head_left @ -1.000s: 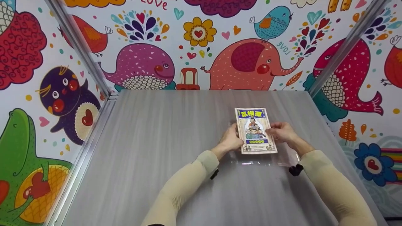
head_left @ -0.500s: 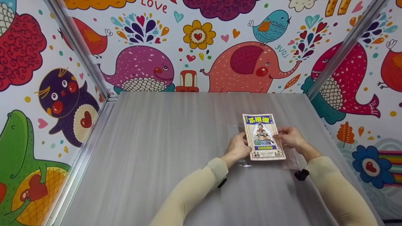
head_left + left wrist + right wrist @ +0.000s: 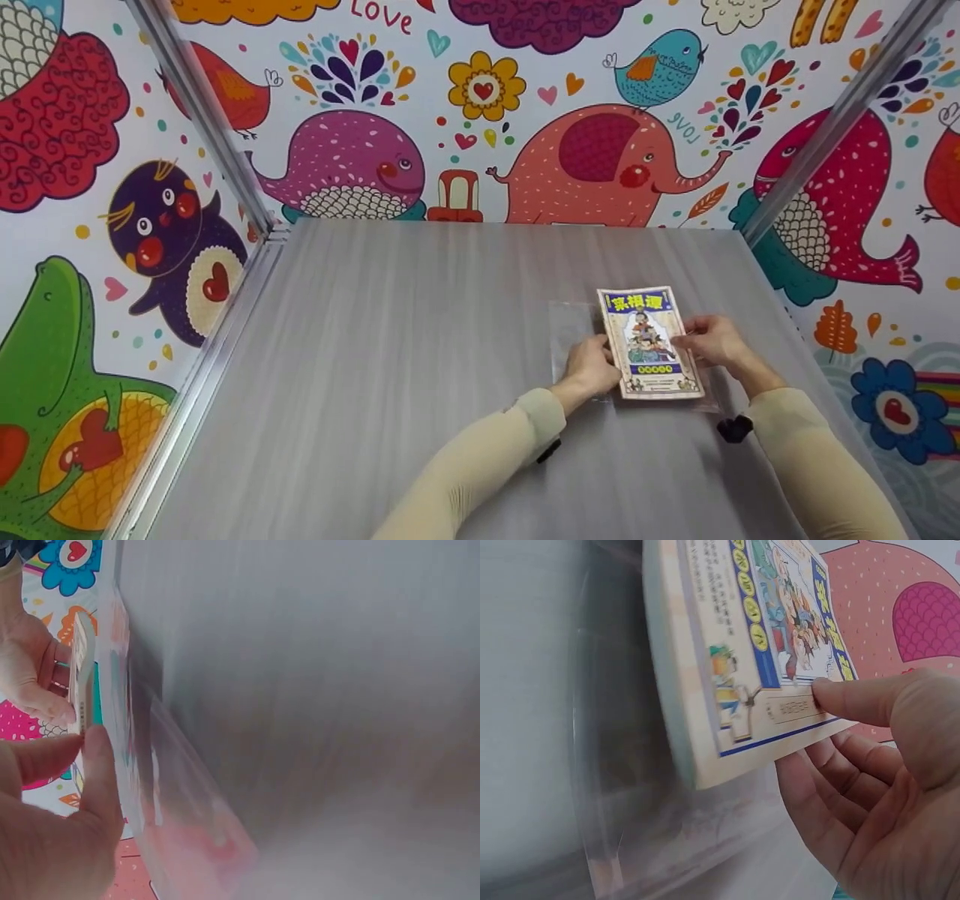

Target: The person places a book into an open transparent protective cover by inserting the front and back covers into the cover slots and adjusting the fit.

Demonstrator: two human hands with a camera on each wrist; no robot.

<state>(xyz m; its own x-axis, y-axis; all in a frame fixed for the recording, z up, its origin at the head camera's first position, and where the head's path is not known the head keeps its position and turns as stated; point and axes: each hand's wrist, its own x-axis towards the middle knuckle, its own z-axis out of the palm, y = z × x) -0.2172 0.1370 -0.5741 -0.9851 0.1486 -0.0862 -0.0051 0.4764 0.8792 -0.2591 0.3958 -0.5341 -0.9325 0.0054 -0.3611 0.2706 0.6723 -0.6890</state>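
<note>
A thin book (image 3: 651, 341) with an illustrated cover and yellow title characters is held face up over the right part of the table. My left hand (image 3: 589, 367) pinches its left edge between thumb and forefinger. On the opposite edge, my right hand (image 3: 718, 341) grips it, the thumb (image 3: 855, 699) on the cover and the other fingers underneath. Below the book lies a clear plastic sleeve (image 3: 570, 330), mostly hidden by the book in the head view. The left wrist view shows one corner of the sleeve (image 3: 184, 787) raised off the table.
The grey wood-grain table (image 3: 390, 360) spreads out to the left. A wall with cartoon animals (image 3: 600, 165) stands behind its far edge. Metal rails (image 3: 217, 360) run along the left side, and more posts rise at the back corners.
Both hands have carried the book to the right and nearer the person. More of the clear sleeve's left side now shows past the book. Both hands keep their hold.
</note>
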